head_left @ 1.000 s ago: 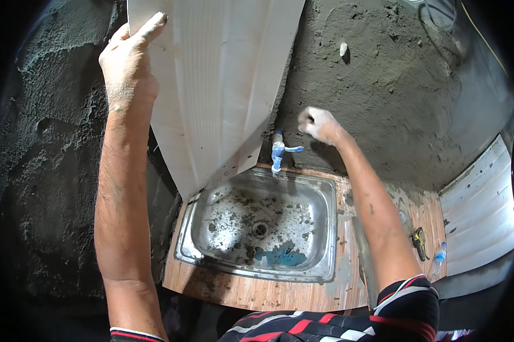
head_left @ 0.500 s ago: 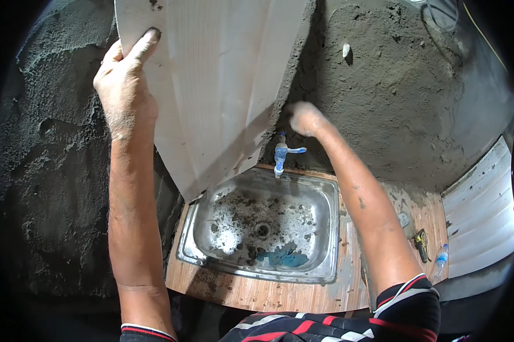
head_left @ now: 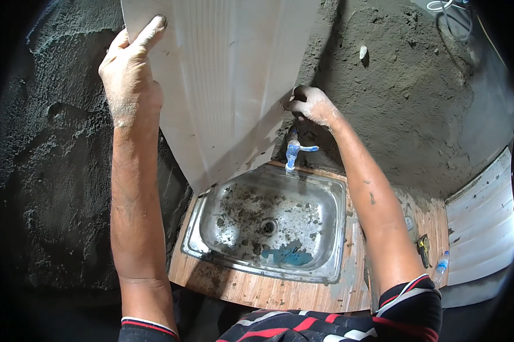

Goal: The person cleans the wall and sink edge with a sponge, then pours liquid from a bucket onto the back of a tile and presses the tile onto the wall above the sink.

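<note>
Above the metal sink (head_left: 342,228), left of the tap (head_left: 293,153), the pale panel (head_left: 223,85) slants — your left hand (head_left: 130,80) pinches its upper left edge; your right hand (head_left: 317,106) half-curls at its right edge, grip unclear. You seem to be steadying it; the next move calls for even support. The bottle's (head_left: 442,263) label is unreadable.

Right grip (head_left: 315,107) now at the panel (head_left: 225,74)
</note>
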A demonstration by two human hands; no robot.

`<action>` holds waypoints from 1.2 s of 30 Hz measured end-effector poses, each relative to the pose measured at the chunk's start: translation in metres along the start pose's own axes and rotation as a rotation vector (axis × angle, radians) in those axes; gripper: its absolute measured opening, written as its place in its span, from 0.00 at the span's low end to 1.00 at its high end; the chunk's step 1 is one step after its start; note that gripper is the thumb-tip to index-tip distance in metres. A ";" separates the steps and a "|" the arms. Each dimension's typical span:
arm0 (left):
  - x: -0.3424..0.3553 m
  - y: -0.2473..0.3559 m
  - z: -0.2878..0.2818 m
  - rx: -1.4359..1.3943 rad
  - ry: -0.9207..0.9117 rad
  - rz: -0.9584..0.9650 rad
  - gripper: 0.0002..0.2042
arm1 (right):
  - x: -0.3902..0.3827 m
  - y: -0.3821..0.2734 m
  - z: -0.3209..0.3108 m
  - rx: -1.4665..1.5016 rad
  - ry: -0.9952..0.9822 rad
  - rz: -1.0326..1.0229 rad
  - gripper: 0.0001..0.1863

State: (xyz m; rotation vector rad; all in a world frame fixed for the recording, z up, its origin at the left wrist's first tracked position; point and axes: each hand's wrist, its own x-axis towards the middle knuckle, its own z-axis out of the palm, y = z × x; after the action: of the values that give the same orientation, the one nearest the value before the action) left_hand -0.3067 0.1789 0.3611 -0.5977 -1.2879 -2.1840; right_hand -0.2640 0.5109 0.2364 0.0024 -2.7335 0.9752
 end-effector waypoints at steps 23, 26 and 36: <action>0.026 -0.043 0.022 -0.107 -0.291 -0.035 0.18 | -0.024 -0.007 0.004 0.516 0.349 0.129 0.16; 0.041 -0.052 0.025 -0.135 -0.325 -0.065 0.18 | -0.025 -0.002 0.003 0.539 0.370 0.124 0.15; 0.070 -0.082 0.039 -0.248 -0.335 0.104 0.09 | -0.015 0.003 0.013 0.516 0.462 0.102 0.14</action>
State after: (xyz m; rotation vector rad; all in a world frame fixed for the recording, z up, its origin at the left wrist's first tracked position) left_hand -0.4082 0.2312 0.3678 -1.1428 -1.1184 -2.2373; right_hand -0.2523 0.5044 0.2215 -0.2419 -2.0291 1.4706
